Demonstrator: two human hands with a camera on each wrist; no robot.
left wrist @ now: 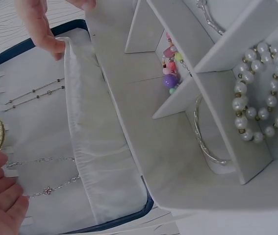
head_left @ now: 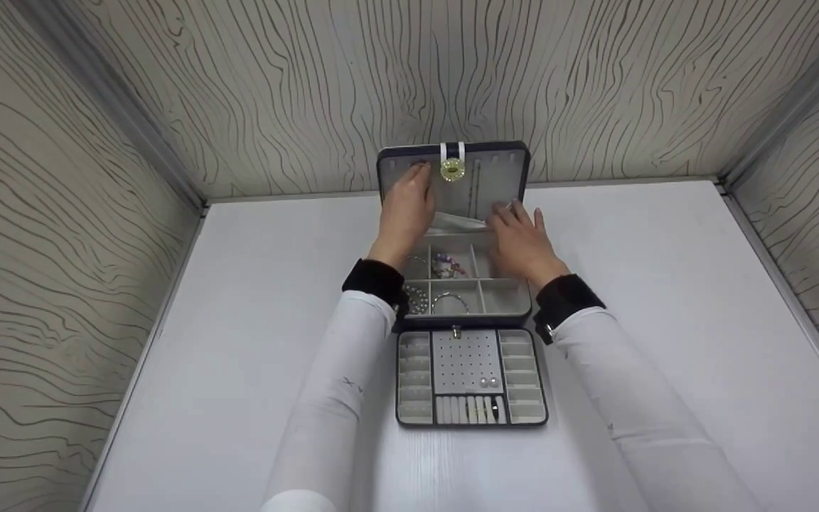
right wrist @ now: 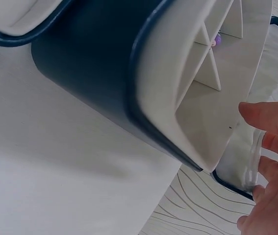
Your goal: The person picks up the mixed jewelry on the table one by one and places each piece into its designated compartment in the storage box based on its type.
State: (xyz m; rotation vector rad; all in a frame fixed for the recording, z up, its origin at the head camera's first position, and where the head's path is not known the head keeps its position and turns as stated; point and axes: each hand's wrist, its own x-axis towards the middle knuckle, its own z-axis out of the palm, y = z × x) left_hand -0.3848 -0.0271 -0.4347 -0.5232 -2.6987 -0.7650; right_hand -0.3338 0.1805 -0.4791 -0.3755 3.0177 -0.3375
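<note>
A dark blue jewelry box stands with its lid (head_left: 505, 186) raised. My left hand (head_left: 407, 210) is at the upper left of the lid's inner face, and its fingers pinch a silver necklace (left wrist: 48, 191) whose strands run down into the white fabric pocket (left wrist: 104, 142). At the lid's right side, my right hand (head_left: 525, 242) holds the pocket's upper edge away from the lid. Another thin necklace (left wrist: 36, 92) hangs beside it. An oval ornament (head_left: 453, 169) sits on the strap at the lid's top edge.
Box compartments hold a colorful bead bracelet (left wrist: 169, 81), a pearl strand (left wrist: 239, 103) and a silver bangle (left wrist: 197, 127). In front lies a divided tray (head_left: 466, 391) with pearl earrings (head_left: 488, 382) and rings in its slots. A wood-patterned wall (head_left: 296, 92) stands behind the white table (head_left: 267, 284).
</note>
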